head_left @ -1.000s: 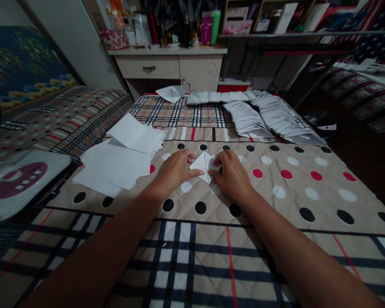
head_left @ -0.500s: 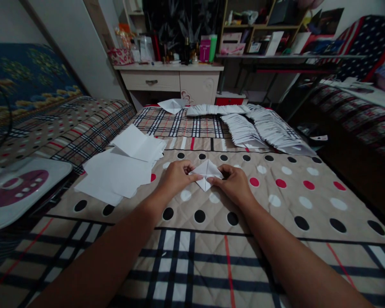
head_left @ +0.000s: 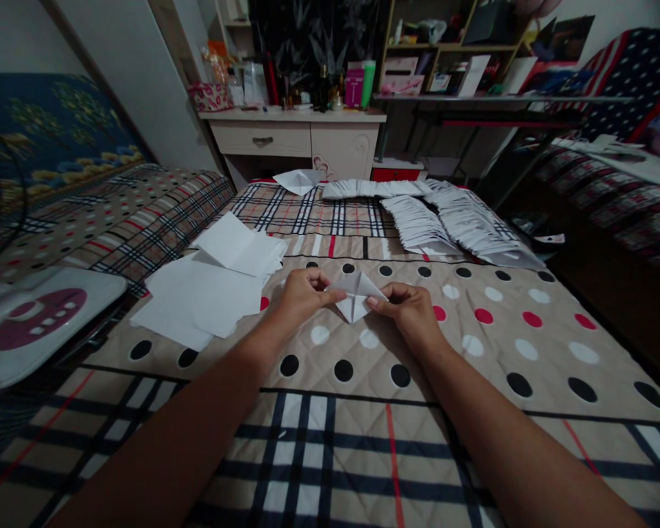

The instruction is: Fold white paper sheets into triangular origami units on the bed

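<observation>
1. Between the two hands, a small folded paper (head_left: pixel 356 287) is held just above or on the patterned bedspread (head_left: pixel 335 469); whether its underside is touching the cloth cannot be told.
2. It is presented as a diamond, one corner pointed away and one toward the wearer. A crease is shown from far corner to near, crossed by another from side to side. No certain long axis can be read, since the side corners are covered by fingers.
3. The left corner is pinched by the left hand (head_left: pixel 303 293), thumb laid on top and fingers curled behind. The right corner is pinched likewise by the right hand (head_left: pixel 410 308). The paper is thus set to the right of the left fingers and to the left of the right ones, with neither hand clearly nearer.
4. To the left, near the left hand, a pile of loose white sheets (head_left: pixel 203 297) is spread; beyond it, a white board with a purple mark (head_left: pixel 38 323) is placed at the bed's side.
5. Farther off, well apart from the hands, stacked folded papers (head_left: pixel 473 220) are ranged at the right, and one separate folded piece (head_left: pixel 298 181) is laid near the far edge.
6. Only the fingers themselves are seen covering the paper.
</observation>
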Available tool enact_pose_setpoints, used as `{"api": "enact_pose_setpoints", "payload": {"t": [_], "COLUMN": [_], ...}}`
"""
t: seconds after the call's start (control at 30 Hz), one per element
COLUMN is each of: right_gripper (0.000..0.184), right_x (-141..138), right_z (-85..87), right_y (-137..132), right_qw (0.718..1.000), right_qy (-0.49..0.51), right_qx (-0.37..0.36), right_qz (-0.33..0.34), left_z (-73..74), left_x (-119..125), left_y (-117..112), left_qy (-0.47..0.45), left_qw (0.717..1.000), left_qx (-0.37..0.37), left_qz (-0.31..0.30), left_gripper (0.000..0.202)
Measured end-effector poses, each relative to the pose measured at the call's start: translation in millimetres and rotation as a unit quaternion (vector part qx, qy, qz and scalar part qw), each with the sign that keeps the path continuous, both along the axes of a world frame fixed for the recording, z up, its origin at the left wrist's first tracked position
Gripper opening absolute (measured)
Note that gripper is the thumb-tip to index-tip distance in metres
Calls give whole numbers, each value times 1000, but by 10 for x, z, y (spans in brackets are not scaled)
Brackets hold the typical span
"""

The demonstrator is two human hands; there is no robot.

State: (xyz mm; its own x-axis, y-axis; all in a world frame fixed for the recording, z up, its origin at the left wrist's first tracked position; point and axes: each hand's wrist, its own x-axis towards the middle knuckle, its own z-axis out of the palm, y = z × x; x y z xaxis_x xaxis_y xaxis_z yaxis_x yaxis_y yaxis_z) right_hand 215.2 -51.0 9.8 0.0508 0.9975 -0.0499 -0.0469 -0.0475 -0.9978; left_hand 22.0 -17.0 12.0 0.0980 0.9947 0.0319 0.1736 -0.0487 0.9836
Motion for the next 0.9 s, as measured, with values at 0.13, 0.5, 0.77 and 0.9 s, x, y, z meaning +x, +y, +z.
{"api": "enact_pose_setpoints", "payload": {"t": [0.13,0.5,0.77,0.9], "right_gripper": [26,25,23,24], "right_x": [15,-6,-48,-92], "right_z": [1,35,26,61], "right_y": [10,18,-2,-51], "right_qw": [1000,997,992,993], "right_qy": [15,-19,-29,-54], "right_qx": [-1,17,52,84], "right_qz": [0,-70,-110,-63], "left_z": [22,84,218,193], "left_x": [-18,-14,181,202], "left_y": [27,-59,-333,-335], "left_qy": [-34,175,474,498], "left_qw": [999,964,798,788], "left_qx": [-16,196,370,360], "left_qz": [-8,43,-37,-33], "left_gripper": [26,19,36,11]}}
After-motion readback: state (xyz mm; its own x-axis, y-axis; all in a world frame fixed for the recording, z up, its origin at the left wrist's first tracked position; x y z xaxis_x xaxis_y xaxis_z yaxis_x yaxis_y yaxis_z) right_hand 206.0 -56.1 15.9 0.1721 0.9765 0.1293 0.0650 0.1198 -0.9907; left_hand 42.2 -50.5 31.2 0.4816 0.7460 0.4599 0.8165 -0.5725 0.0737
